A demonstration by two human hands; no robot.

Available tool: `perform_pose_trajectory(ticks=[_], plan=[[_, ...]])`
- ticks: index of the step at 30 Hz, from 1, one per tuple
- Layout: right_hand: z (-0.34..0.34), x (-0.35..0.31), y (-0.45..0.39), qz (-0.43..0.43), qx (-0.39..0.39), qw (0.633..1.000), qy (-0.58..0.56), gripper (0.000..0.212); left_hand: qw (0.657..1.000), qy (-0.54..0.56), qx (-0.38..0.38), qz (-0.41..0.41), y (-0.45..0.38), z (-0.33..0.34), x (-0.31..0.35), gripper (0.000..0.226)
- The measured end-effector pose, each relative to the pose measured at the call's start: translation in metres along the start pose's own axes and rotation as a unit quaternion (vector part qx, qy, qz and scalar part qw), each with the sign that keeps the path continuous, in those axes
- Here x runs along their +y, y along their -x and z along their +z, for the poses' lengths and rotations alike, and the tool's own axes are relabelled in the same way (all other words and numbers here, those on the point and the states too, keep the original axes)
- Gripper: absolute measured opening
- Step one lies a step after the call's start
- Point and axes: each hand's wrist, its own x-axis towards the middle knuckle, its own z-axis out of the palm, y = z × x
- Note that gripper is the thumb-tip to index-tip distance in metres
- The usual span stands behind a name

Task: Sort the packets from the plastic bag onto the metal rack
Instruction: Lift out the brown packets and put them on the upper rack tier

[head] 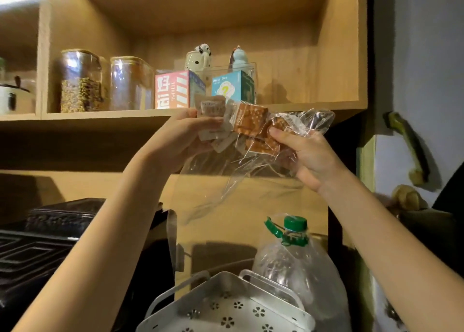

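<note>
Head view: the left hand pinches pale square packets, while the right hand grips the crinkled clear plastic bag around orange packets, both raised before the wooden shelf edge. The perforated metal rack sits below, beside a green-capped plastic jug.

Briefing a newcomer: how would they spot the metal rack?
Look below the wooden shelf and both raised hands, at the bottom edge. The metal rack sits left of the green-capped plastic bottle; it alone is silvery, punched with flower-shaped holes.
</note>
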Motion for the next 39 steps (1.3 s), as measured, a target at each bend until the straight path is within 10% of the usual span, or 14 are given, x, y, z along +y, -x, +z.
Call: perform_pose_trajectory(ticks=[10, 15, 23, 28, 32, 39], plan=[[-0.029, 0.076, 0.015, 0.097, 0.026, 0.995, 0.018, 0.012, 0.992, 0.060, 0.023, -0.109, 0.018, -0.004, -0.088, 0.013], [-0.057, 0.127, 0.028, 0.188, 0.024, 0.980, 0.057, 0.124, 0.978, 0.088, 0.027, -0.185, 0.045, -0.004, -0.136, 0.010], [-0.081, 0.166, 0.058, 0.248, -0.033, 0.966, 0.057, 0.140, 0.961, 0.110, 0.049, -0.250, 0.085, 0.000, -0.178, 0.031], [-0.085, 0.159, 0.062, 0.215, -0.015, 0.976, 0.045, 0.125, 0.957, 0.124, 0.046, -0.260, 0.089, -0.003, -0.183, 0.030], [-0.080, 0.152, 0.063, 0.204, -0.048, 0.974, 0.083, 0.046, 0.972, 0.033, 0.058, -0.223, 0.085, -0.012, -0.179, 0.029], [-0.084, 0.149, 0.057, 0.164, -0.030, 0.973, 0.160, 0.075, 0.980, 0.022, 0.054, -0.193, 0.080, -0.023, -0.173, 0.033]])
